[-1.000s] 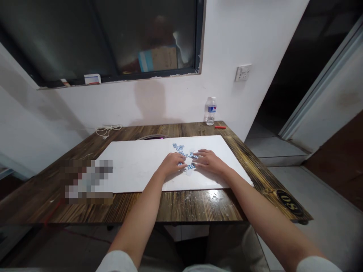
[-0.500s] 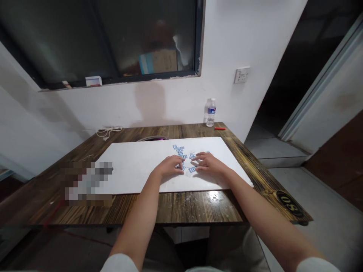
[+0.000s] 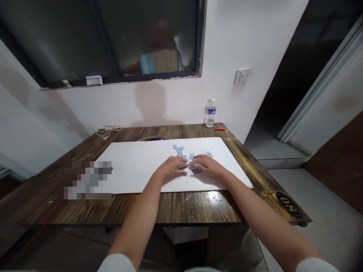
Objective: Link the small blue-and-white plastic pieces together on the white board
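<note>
My left hand (image 3: 172, 168) and my right hand (image 3: 206, 164) lie palm down, side by side, on a white board (image 3: 133, 170) on the wooden table (image 3: 181, 207). Their fingertips almost meet over a scatter of small blue-and-white tiles (image 3: 179, 149). Both hands have their fingers flat and slightly bent, pressing on tiles beneath them. One tile (image 3: 196, 171) shows just under my right hand, another (image 3: 209, 154) lies beyond it.
A water bottle (image 3: 210, 112) and a red pen (image 3: 220, 129) stand at the table's back right by the wall. A white cord (image 3: 107, 130) lies at the back left. A blurred patch (image 3: 86, 183) covers the left of the board. An open doorway is on the right.
Both hands have drawn closer together, sliding tiles under them; a tile by my right hand now shows at a new spot nearer me. The view shifted slightly.
</note>
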### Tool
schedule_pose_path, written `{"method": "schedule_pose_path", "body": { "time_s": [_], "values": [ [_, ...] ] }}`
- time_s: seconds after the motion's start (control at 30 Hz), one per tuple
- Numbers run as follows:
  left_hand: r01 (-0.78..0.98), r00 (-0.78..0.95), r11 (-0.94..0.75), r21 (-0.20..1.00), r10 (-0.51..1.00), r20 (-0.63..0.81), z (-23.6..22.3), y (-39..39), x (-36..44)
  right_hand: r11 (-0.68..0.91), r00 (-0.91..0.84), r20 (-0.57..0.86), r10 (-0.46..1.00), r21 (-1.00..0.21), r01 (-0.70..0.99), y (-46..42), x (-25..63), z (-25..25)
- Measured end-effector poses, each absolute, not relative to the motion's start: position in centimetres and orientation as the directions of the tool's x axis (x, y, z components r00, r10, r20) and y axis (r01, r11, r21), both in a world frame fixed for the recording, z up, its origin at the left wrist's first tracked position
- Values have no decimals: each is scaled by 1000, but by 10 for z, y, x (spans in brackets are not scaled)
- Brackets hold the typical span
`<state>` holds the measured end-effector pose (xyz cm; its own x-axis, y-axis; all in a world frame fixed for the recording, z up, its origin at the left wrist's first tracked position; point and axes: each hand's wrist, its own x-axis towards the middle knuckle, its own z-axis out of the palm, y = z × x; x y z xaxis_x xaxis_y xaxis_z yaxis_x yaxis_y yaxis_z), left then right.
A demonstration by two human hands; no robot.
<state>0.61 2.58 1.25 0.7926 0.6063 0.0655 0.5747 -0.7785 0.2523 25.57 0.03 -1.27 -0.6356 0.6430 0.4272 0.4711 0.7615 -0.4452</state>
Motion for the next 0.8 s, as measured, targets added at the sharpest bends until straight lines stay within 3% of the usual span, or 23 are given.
{"method": "schedule_pose_path", "body": {
  "time_s": [0.23,0.47,0.57,0.8],
  "values": [
    [660,743,-740,131,668,32,5,20,10,767,-618,458,639,-315,559,6,258,-19],
    [817,494,-554,159,815,303,10,20,14,795,-671,428,606,-310,521,5,255,-18],
    [840,475,-522,146,839,266,7,22,12,770,-662,396,637,-292,567,4,255,-17],
    [853,476,-503,136,859,189,4,21,11,535,-446,343,827,-233,812,-5,255,-6]
  ]
}}
